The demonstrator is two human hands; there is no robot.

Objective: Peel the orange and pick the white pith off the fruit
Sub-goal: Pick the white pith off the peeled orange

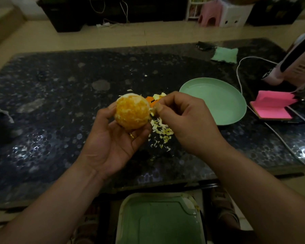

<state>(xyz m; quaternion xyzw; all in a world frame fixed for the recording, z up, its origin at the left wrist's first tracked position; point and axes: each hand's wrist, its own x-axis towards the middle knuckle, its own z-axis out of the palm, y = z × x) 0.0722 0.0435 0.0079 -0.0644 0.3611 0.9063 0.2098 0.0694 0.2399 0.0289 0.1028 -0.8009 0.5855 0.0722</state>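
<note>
My left hand [116, 138] grips a peeled orange [132, 111] from below, fingers curled round it above the dark table. White pith patches still cling to the top of the fruit. Just to its right, my right hand [181, 117] pinches a small strip of pith [152, 110] between thumb and forefinger at the orange's side. A heap of picked-off pith shreds [161, 129] lies on the table beneath the hands. Orange peel pieces [151, 100] lie behind the fruit, partly hidden by my right hand.
A green plate [217, 101] sits on the dark patterned table [60, 95] to the right. Pink sticky notes [273, 107], a white cable [239, 80] and a green cloth [224, 54] lie further right. A green-lidded bin [158, 221] stands below the table's near edge.
</note>
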